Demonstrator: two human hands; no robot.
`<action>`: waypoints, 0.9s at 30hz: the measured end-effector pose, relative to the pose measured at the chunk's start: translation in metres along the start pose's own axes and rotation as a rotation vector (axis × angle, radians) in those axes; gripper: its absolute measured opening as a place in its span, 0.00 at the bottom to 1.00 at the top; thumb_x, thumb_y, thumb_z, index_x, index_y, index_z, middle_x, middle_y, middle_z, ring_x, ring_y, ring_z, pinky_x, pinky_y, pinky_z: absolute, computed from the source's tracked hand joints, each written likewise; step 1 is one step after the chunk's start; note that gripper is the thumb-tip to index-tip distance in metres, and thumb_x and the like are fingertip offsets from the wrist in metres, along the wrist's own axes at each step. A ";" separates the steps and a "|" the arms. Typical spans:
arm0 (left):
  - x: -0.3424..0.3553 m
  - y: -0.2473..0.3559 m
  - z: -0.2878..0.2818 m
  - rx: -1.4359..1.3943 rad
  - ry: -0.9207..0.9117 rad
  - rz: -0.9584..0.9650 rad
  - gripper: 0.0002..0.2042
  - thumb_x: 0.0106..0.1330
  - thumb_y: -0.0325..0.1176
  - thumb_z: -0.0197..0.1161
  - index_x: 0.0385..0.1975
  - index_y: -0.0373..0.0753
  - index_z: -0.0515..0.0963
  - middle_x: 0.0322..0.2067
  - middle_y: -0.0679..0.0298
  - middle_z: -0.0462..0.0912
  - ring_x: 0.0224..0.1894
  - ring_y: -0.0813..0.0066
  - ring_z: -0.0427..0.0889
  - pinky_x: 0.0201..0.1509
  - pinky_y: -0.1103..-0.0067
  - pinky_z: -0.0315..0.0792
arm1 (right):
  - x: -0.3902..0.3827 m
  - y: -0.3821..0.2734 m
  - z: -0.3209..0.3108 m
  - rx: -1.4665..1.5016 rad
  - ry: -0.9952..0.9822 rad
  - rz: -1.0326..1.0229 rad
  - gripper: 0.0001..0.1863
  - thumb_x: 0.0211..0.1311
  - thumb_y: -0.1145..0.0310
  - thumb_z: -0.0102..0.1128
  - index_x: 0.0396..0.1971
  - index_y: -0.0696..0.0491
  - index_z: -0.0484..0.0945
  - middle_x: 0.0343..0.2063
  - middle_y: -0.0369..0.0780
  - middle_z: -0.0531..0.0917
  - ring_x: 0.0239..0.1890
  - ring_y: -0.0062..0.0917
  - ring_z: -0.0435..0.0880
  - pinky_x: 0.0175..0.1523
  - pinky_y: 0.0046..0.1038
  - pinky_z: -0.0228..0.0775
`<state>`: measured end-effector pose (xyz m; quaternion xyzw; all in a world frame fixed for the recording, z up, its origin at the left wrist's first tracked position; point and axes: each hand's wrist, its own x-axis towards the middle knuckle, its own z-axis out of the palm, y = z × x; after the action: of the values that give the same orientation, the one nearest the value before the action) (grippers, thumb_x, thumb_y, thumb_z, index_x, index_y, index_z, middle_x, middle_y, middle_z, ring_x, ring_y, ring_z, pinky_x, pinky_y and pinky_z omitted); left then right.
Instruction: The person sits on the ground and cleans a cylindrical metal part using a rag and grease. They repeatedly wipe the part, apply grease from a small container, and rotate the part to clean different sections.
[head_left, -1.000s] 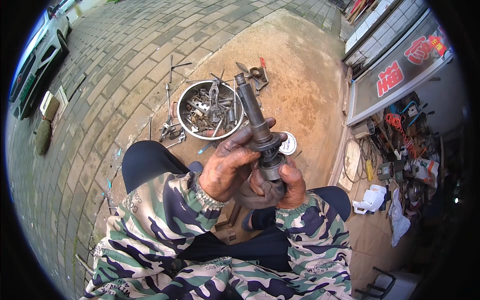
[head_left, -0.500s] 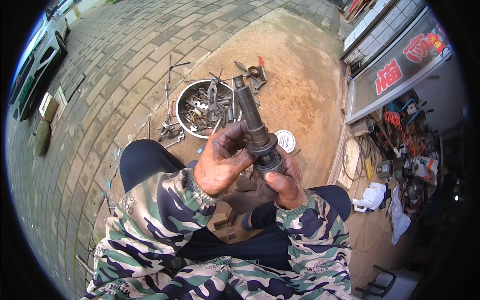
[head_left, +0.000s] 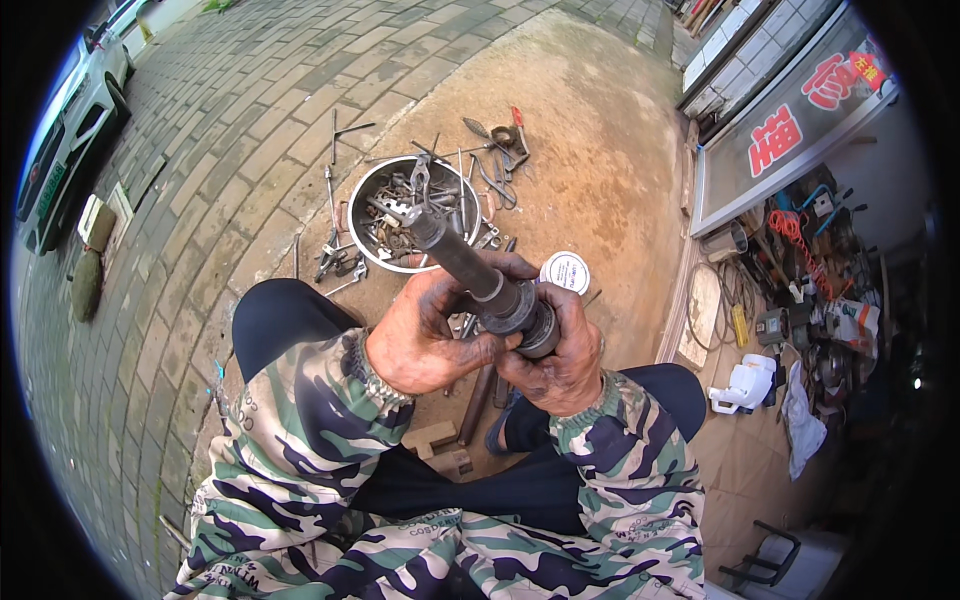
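Observation:
Both hands hold a dark, greasy stepped steel shaft (head_left: pixel 468 268) with a wide collar, above the space between my knees. Its narrower end leans up and to the left, over the edge of the tool bowl. My left hand (head_left: pixel 425 345) is closed round it from the left, with the thumb against the collar. Around the thicker lower end, my right hand (head_left: pixel 560 365) is closed with its thumb along the side. Some fingers of both hands are hidden behind the shaft.
Ahead stands a metal bowl (head_left: pixel 352 222) heaped with tools and parts. Red-handled pliers (head_left: pixel 519 130) and other tools lie around it. A white round tub (head_left: pixel 566 272) sits right of my hands. Wooden blocks (head_left: pixel 432 440) lie between my feet; a white jug (head_left: pixel 745 384) stands at right.
The shaft has tipped, its narrow end swinging left and toward me. My left hand has shifted slightly left, and my right hand has changed its grip around the lower end.

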<state>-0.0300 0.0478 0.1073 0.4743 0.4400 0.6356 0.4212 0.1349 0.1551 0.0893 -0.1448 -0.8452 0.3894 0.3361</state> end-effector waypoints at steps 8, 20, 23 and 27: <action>0.002 -0.005 0.002 -0.002 0.029 0.015 0.26 0.58 0.21 0.72 0.57 0.35 0.72 0.46 0.60 0.82 0.52 0.72 0.81 0.59 0.74 0.74 | 0.003 0.000 0.000 -0.079 0.028 -0.055 0.31 0.48 0.72 0.73 0.53 0.59 0.69 0.38 0.48 0.84 0.37 0.42 0.88 0.40 0.34 0.80; -0.006 -0.016 0.014 -0.046 0.106 0.051 0.24 0.57 0.19 0.67 0.55 0.33 0.74 0.48 0.60 0.82 0.52 0.73 0.81 0.59 0.74 0.74 | 0.001 -0.004 0.001 -0.030 -0.003 0.061 0.34 0.46 0.72 0.77 0.53 0.59 0.70 0.39 0.49 0.84 0.41 0.41 0.88 0.43 0.34 0.79; -0.009 -0.020 0.014 -0.108 0.091 0.047 0.24 0.56 0.19 0.67 0.56 0.33 0.73 0.50 0.59 0.81 0.54 0.72 0.80 0.60 0.73 0.73 | 0.000 -0.004 0.004 0.020 0.029 0.059 0.33 0.46 0.71 0.78 0.52 0.58 0.71 0.38 0.48 0.84 0.40 0.38 0.88 0.43 0.32 0.79; -0.005 -0.021 0.008 0.030 0.009 0.100 0.27 0.57 0.24 0.70 0.59 0.33 0.70 0.53 0.58 0.78 0.55 0.71 0.78 0.61 0.72 0.72 | -0.001 -0.004 0.002 0.080 0.042 0.086 0.31 0.48 0.70 0.78 0.51 0.58 0.71 0.37 0.46 0.85 0.38 0.36 0.89 0.42 0.30 0.79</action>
<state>-0.0191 0.0500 0.0876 0.4993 0.4271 0.6512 0.3798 0.1337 0.1511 0.0908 -0.1756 -0.8147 0.4340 0.3422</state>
